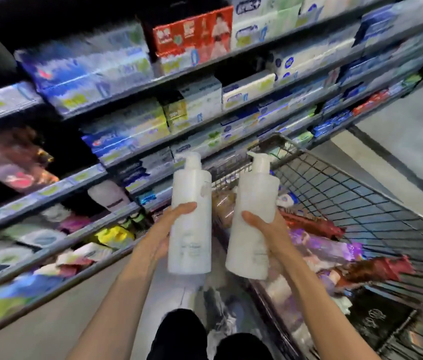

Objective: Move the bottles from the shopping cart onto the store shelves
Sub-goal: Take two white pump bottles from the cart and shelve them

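Left hand (165,229) grips white pump bottle (191,219); right hand (267,229) grips second pump bottle (254,219); both upright, apart, between store shelves (116,211) and shopping cart (335,193).

Left hand (165,229) grips a tall white plastic pump bottle (191,216), right hand (270,229) grips a second white pump bottle (253,222), both upright above the black wire shopping cart (348,193), beside blurred grey store shelves (57,245).
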`<action>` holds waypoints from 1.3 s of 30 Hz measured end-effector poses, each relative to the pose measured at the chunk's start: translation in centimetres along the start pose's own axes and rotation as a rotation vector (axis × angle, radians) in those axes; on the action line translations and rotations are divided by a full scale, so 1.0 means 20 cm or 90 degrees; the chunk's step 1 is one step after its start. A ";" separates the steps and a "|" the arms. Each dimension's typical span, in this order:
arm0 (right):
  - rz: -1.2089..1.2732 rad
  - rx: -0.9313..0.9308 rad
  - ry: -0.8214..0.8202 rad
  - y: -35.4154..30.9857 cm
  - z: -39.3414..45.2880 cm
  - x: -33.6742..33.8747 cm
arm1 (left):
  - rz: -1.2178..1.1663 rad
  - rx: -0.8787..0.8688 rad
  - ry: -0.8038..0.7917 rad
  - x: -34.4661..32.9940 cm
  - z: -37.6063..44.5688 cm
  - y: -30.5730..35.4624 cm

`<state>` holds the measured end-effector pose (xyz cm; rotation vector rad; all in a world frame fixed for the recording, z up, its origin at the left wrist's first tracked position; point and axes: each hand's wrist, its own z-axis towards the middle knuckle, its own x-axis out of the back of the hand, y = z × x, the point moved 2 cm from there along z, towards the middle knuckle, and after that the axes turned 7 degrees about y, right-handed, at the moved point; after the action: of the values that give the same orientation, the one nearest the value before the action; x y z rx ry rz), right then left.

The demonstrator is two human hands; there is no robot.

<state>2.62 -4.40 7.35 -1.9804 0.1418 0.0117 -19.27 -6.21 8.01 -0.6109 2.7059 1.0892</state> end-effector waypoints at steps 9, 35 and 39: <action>-0.029 -0.070 -0.166 0.13 -0.19 -0.67 | -0.201 -0.032 0.056 0.72 -0.28 -0.06; -0.124 -0.043 -0.272 1.23 0.38 -1.60 | -0.290 -0.130 0.213 1.99 0.55 -0.42; -0.120 0.005 -0.295 1.43 0.58 -1.62 | -0.258 -0.163 0.216 2.09 0.81 -0.48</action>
<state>-31.83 -1.98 -21.04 -1.9245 -0.3447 0.3437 -52.86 -14.33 -22.00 -1.4304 2.5359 1.3191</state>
